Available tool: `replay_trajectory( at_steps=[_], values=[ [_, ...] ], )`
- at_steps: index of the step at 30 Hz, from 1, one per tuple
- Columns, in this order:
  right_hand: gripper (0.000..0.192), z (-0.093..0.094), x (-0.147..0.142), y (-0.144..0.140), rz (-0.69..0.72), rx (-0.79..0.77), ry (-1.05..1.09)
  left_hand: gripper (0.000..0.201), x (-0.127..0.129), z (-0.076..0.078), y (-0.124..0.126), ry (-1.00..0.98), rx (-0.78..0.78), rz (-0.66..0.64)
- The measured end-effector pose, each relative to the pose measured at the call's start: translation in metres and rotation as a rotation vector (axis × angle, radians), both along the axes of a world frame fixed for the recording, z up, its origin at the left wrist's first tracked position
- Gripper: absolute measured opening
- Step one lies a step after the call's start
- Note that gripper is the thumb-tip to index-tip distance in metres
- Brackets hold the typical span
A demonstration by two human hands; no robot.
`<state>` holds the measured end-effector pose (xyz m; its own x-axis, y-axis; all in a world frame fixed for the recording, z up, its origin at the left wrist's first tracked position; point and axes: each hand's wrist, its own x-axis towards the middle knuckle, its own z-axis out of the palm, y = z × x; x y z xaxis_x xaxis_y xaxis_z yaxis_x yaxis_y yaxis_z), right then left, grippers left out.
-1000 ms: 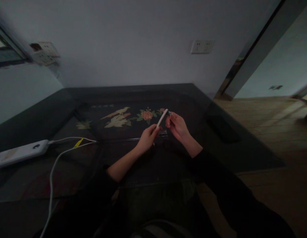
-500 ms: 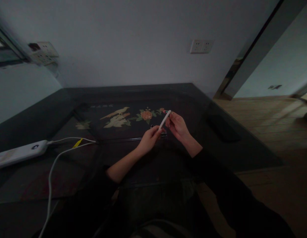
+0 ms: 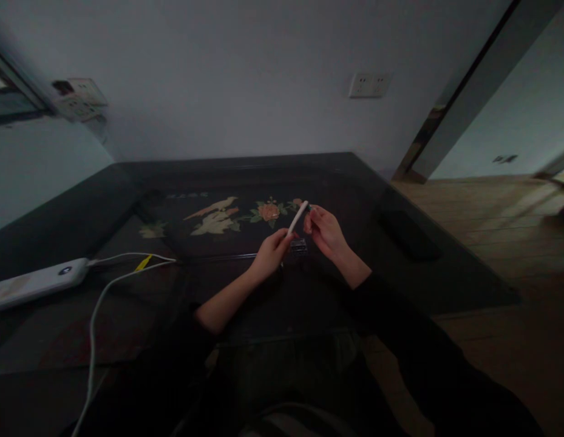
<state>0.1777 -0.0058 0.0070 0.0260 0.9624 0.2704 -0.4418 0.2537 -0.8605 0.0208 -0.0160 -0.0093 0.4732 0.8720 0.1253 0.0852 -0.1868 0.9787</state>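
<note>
My left hand (image 3: 271, 254) is closed around the lower end of a slim white stick, shaped like a pen (image 3: 297, 219), which slants up to the right. Close to its upper tip, my right hand (image 3: 326, 230) has thumb and forefinger pinched together. A small dark greenish bit (image 3: 309, 208) shows at those fingertips, too small to name. Between and below the hands, a small shiny case-like object (image 3: 298, 246) lies on the dark table (image 3: 336, 291), partly behind my left fingers.
A white power bank (image 3: 40, 282) with a white cable (image 3: 93, 328) and yellow tag (image 3: 144, 263) lies at the left. On the right is a flat black object (image 3: 409, 235). Inlaid flowers and a bird decorate the tabletop. Behind it rises a wall with sockets (image 3: 370, 85).
My left hand and the white stick have shifted slightly left, so a gap shows between the stick's tip and my right fingers. More of the shiny object is visible.
</note>
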Motion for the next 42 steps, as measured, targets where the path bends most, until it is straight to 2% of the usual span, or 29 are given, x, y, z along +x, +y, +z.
replay_trajectory(
  at_steps=[6, 11, 14, 19, 24, 34, 42],
  values=[
    [0.037, 0.001, 0.0, -0.001, 0.004, -0.013, 0.017, 0.031, 0.001, 0.004, -0.004, 0.009, 0.019, -0.056],
    [0.037, 0.001, 0.0, -0.001, -0.005, 0.008, -0.026, 0.029, -0.002, -0.002, 0.004, 0.015, 0.04, 0.043],
    [0.035, 0.001, -0.001, -0.001, -0.007, 0.012, -0.035, 0.029, -0.002, -0.004, 0.007, -0.001, 0.02, 0.058],
    [0.036, 0.001, 0.0, -0.001, -0.019, -0.002, -0.044, 0.03, 0.001, 0.0, 0.0, -0.003, -0.01, 0.014],
    [0.039, 0.0, 0.001, 0.0, -0.005, -0.016, -0.007, 0.033, 0.001, 0.003, -0.005, 0.036, 0.04, -0.05],
    [0.034, 0.002, -0.001, -0.003, -0.001, 0.027, -0.051, 0.03, -0.002, -0.003, 0.005, 0.063, 0.069, 0.095],
    [0.037, 0.001, 0.0, -0.001, 0.002, 0.004, 0.005, 0.031, 0.001, 0.001, -0.005, 0.036, 0.087, -0.019]
  ],
)
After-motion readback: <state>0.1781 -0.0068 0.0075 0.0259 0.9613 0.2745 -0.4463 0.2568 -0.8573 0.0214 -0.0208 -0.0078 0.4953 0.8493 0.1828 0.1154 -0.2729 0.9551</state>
